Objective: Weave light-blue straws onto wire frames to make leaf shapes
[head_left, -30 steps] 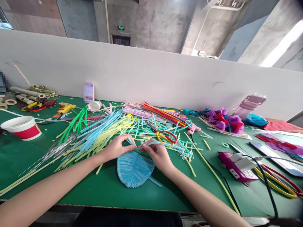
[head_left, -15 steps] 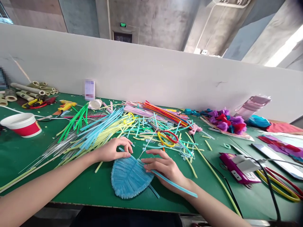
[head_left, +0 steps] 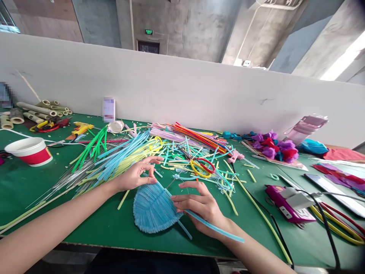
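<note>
A fan-like blue leaf [head_left: 154, 209] made of fuzzy pipe cleaners is held just above the green table, with a thin wire stem rising from its top. At its upper left edge, the thumb and index finger of my left hand [head_left: 137, 175] are pinched together, with the other fingers raised. My right hand [head_left: 201, 203] grips the leaf's right side and a loose blue pipe cleaner [head_left: 216, 228] that runs out under the palm toward the wrist. Another short blue pipe cleaner [head_left: 184, 230] pokes out below the leaf. The right fingertips partly hide the leaf's edge.
Beyond my hands lie scissors [head_left: 203, 167], piled blue pipe cleaners [head_left: 122, 152] and cut scraps. A paper cup [head_left: 31, 152] and yellow glue gun [head_left: 82, 128] stand left. Right are a pink glue gun [head_left: 235, 156], a purple power strip [head_left: 288, 205] and cables.
The leaf has tilted, and its lower edge is a little higher. My left hand has moved slightly up, its fingers more spread. The view has shifted a little.
</note>
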`<state>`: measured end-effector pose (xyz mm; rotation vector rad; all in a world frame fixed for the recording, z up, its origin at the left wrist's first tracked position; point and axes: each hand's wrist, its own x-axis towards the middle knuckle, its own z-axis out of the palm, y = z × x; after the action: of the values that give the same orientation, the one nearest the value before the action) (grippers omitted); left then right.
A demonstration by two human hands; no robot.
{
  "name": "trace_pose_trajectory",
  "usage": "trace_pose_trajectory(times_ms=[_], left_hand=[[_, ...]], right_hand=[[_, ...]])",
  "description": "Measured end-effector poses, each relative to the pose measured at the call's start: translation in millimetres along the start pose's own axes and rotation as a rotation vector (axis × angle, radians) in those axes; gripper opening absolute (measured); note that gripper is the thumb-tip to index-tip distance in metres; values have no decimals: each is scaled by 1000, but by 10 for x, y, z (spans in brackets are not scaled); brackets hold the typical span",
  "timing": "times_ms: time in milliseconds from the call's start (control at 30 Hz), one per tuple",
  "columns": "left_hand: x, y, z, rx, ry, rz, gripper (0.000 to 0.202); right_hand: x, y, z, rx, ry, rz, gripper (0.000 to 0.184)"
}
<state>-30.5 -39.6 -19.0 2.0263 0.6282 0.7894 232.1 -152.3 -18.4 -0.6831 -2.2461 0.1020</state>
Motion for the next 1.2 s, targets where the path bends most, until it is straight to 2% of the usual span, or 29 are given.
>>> trace_pose_trajectory(times_ms=[200,267,367,433,500,600,667,833,967,1133,1200], left_hand=[[17,49,16,-223,-22,-143,25],[39,94,25,-228,45,-196,26],[88,146,30,-163,250,-167,26],[116,161,33,-115,391,-107,24],[132,160,38,-72,522,-69,23],[136,145,48,-27,659,-30,23],[134,139,56,-9,694,-6,22],[129,166,100,-43,679,5,20],[123,214,142,-124,666,-27,22],[133,225,144,-284,741,-49,27],[133,203,133,-317,736,-75,29]], right_hand=[[6,34,4,46,11,62,17],[40,69,13,78,77,170,16],[150,131,44,189,293,469,10],[260,171,87,438,484,703,12],[389,208,151,821,651,926,17],[578,252,273,1241,730,1178,26],[669,273,354,1303,723,1204,30],[714,321,478,1187,673,1078,37],[687,362,465,1118,674,1068,38],[680,369,414,1023,723,1034,36],[662,361,412,990,737,1035,35]])
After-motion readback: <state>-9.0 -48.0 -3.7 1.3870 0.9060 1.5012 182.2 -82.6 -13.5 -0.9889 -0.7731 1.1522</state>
